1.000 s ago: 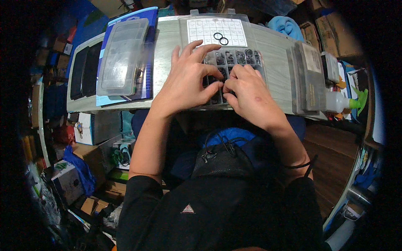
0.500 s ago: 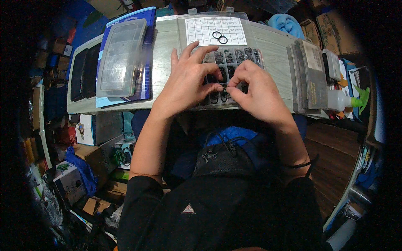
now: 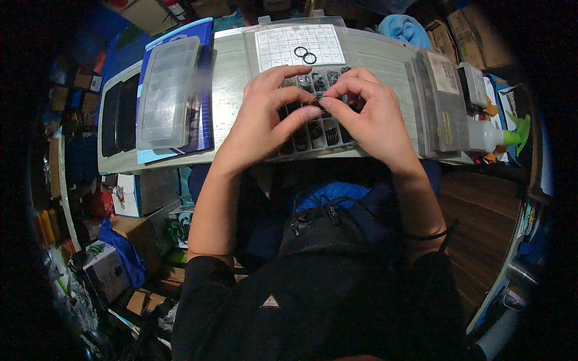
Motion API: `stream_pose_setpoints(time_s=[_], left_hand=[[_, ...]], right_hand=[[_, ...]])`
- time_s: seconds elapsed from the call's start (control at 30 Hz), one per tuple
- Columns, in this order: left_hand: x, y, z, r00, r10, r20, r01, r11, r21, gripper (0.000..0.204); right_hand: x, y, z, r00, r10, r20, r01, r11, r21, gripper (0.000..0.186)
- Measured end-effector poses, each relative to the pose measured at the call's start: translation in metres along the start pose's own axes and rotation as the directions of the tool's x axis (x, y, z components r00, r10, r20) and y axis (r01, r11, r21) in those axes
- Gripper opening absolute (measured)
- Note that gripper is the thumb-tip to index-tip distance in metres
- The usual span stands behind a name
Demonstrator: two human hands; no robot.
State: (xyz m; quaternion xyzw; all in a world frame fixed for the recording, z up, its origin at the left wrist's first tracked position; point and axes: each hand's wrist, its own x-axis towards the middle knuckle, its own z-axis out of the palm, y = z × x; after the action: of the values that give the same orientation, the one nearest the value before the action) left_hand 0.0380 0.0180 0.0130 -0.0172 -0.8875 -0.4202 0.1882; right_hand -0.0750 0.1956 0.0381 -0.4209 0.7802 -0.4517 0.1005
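Note:
A clear compartment organizer (image 3: 330,145) holding small black rings lies open on the table, its lid carrying a white grid chart (image 3: 271,42) with two black O-rings (image 3: 309,63) on top. My left hand (image 3: 260,123) is over the organizer, index finger and thumb curled toward my right hand, its other fingers bent over the upper compartments. My right hand (image 3: 376,120) pinches a small dark item (image 3: 320,98) just above the compartments. Whether my left fingertips also grip it is unclear; my fingers hide much of the organizer's middle.
At left lie black flat objects (image 3: 114,117) and a clear case (image 3: 165,96) on blue packaging (image 3: 205,120). At right are stacked plastic cases (image 3: 445,111), a spray bottle (image 3: 484,135) and a light blue cloth (image 3: 403,30). Cardboard boxes (image 3: 126,225) crowd shelves below left.
Both hands' fingertips have risen toward the upper compartments. My right hand has come up from lower in the organizer, pinching a small dark item. The view has shifted slightly.

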Motion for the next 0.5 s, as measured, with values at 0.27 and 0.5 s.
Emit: stream_pose_setpoints(time_s=[0.27,0.5], left_hand=[[0.001,-0.001,-0.003,0.992,-0.103,-0.074,0.087,0.978,-0.191,0.013],[0.0,-0.003,0.003,0.994,0.012,-0.113,0.006,0.987,0.161,0.017]], right_hand=[[-0.003,-0.01,-0.004,0.989,-0.149,0.016,0.15,0.983,-0.105,0.011],[-0.02,-0.022,0.005,0.915,-0.166,0.368,0.33,0.831,-0.447,0.01]])
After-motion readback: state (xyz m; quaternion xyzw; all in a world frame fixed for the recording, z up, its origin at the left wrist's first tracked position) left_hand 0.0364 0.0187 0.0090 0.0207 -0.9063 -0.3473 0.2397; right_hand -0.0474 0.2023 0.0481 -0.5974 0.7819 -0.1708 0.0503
